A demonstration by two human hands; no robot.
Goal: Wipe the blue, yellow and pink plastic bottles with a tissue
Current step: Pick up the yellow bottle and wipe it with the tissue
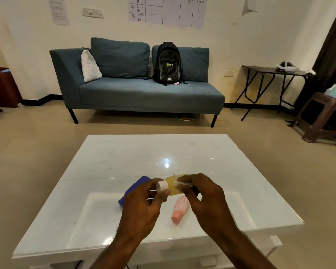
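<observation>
The yellow bottle (173, 186) is held sideways above the white table (109, 158), its white cap pointing left. My left hand (144, 202) grips it at the cap end. My right hand (204, 197) presses a small white tissue (179, 183) against the bottle's body. The blue bottle (134, 188) lies on the table behind my left hand, partly hidden by it. Between my hands, nearer to me, the pink bottle (179, 209) lies on the table with its cap toward me.
A blue sofa (136, 94) with a black backpack (168, 64) stands across the floor beyond the table. A dark folding table (272, 71) and a brown plastic stool (326, 115) are at the right. A dark red cabinet (2, 86) is at the far left.
</observation>
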